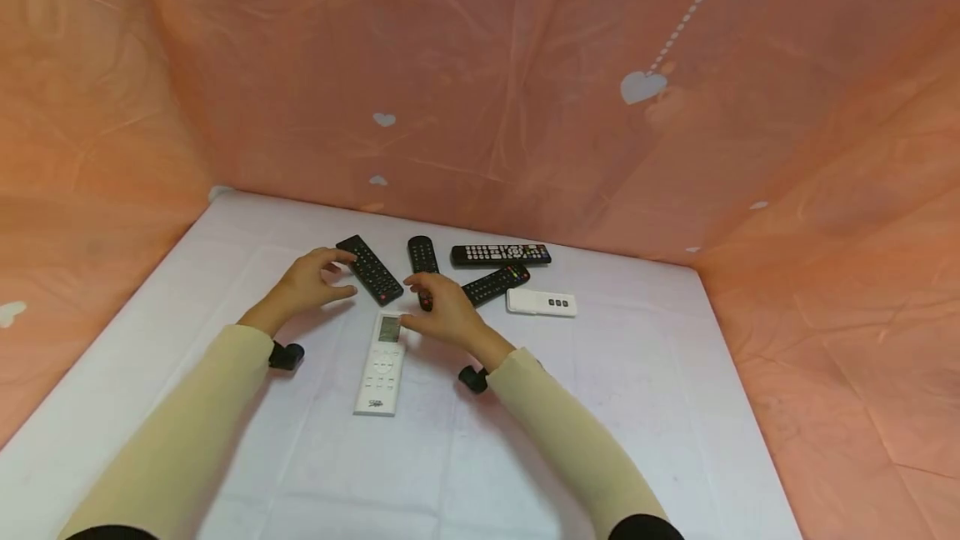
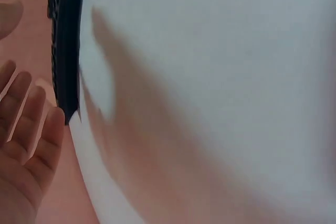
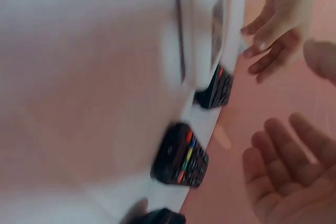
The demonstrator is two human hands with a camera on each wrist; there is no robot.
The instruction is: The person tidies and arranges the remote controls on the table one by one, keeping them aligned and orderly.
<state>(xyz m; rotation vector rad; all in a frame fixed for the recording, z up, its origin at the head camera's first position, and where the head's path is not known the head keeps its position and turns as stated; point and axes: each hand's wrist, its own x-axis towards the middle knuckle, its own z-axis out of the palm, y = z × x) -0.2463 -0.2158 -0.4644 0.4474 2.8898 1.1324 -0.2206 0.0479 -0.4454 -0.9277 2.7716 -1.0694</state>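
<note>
In the head view my left hand (image 1: 303, 282) hovers at the left side of a black remote control (image 1: 371, 272), which lies slanted. Its fingers are relaxed and hold nothing; the left wrist view shows them apart from a dark remote (image 2: 68, 40). My right hand (image 1: 448, 308) is over the table, partly covering a slim black remote (image 1: 422, 253) and the end of another black remote with coloured buttons (image 1: 498, 282). Between the hands and nearer me lies a white remote with a grey screen (image 1: 381, 369). The right wrist view shows the right hand's fingers (image 3: 286, 156) loosely extended, gripping nothing.
Farther back lies a black remote with pale buttons (image 1: 501, 255). A small white remote with dark buttons (image 1: 542, 302) is right of my right hand. The white-covered table (image 1: 600, 423) meets orange curtains (image 1: 480, 107) at the back and sides.
</note>
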